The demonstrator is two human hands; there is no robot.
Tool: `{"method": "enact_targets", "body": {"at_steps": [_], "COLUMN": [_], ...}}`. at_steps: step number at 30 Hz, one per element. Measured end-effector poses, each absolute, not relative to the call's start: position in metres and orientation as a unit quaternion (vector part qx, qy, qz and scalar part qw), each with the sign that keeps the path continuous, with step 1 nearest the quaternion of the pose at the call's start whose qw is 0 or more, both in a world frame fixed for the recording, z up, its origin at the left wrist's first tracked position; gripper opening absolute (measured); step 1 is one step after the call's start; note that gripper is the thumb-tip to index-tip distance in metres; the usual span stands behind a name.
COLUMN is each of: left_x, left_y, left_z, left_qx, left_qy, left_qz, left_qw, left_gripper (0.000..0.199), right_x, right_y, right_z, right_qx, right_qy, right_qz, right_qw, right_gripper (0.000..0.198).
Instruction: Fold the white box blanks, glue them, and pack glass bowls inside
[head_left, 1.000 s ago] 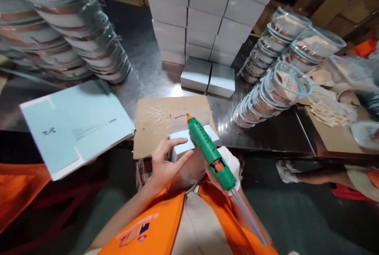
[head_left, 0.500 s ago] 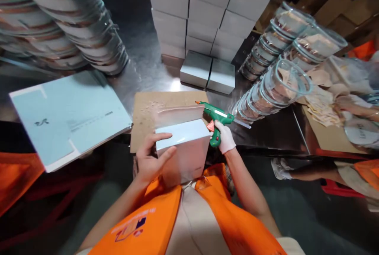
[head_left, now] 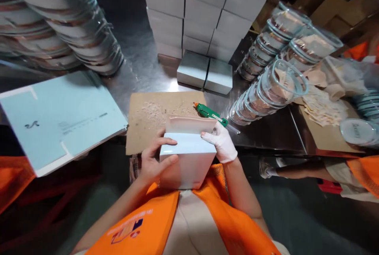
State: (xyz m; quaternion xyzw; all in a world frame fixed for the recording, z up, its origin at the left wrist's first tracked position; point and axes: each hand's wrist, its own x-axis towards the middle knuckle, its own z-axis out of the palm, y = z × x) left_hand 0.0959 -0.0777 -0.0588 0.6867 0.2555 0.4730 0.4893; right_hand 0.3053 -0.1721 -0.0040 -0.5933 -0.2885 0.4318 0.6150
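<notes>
A pale blue-white carton [head_left: 186, 168] is held upright against my vest, its pinkish-lined flap [head_left: 191, 124] raised on the far side. My left hand [head_left: 155, 156] is bare and closed round the carton's left side, thumb and a finger on its near and top faces. In a white glove with bare fingertips, my right hand [head_left: 222, 144] grips the right end of the carton at the flap, thumb on the top face; its other fingers are partly hidden. Just beyond the flap lies a green glue gun [head_left: 210, 113] with an orange nozzle, its handle hidden.
A cardboard sheet [head_left: 145, 117] with glue crumbs covers the table [head_left: 136, 69] before me. Flat light-blue boards [head_left: 65, 124] are stacked at left. Closed boxes [head_left: 192, 67] sit before a tall box pile [head_left: 204, 10]. Clear tubs [head_left: 266, 89] and wrapped stacks [head_left: 89, 30] flank them.
My right hand has let go of the glue gun, now lying on the table, and taken hold of the carton's right end. The carton has shifted slightly right and towards me.
</notes>
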Motion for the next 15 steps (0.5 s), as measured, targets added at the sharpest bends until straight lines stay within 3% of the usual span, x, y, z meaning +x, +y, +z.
{"method": "enact_targets", "body": {"at_steps": [2,5,8,11,13,15], "left_x": [0.101,0.1,0.094,0.089,0.087,0.083], "left_y": [-0.078,-0.075,-0.071,-0.07,-0.07,-0.07], "left_z": [-0.063,-0.067,-0.067,-0.061,-0.056,-0.051], "left_qx": [0.637,0.612,0.663,0.686,0.687,0.688], "left_qy": [0.229,0.152,0.16,0.2,0.213,0.239], "left_qz": [0.505,0.525,0.497,0.469,0.466,0.485], "left_qw": [0.535,0.572,0.536,0.52,0.515,0.484], "left_gripper": [0.051,0.058,0.031,0.045,0.047,0.046], "right_x": [0.311,0.321,0.321,0.314,0.313,0.313], "right_y": [-0.18,-0.194,-0.199,-0.195,-0.192,-0.193], "right_z": [-0.009,-0.01,-0.005,-0.002,-0.004,-0.009], "right_qx": [-0.567,-0.516,-0.521,-0.513,-0.513,-0.543], "right_qy": [-0.36,-0.543,-0.642,-0.689,-0.688,-0.638], "right_qz": [0.417,0.386,0.286,0.234,0.248,0.27], "right_qw": [0.612,0.538,0.484,0.456,0.45,0.474], "right_gripper": [0.074,0.09,0.057,0.025,0.024,0.04]}}
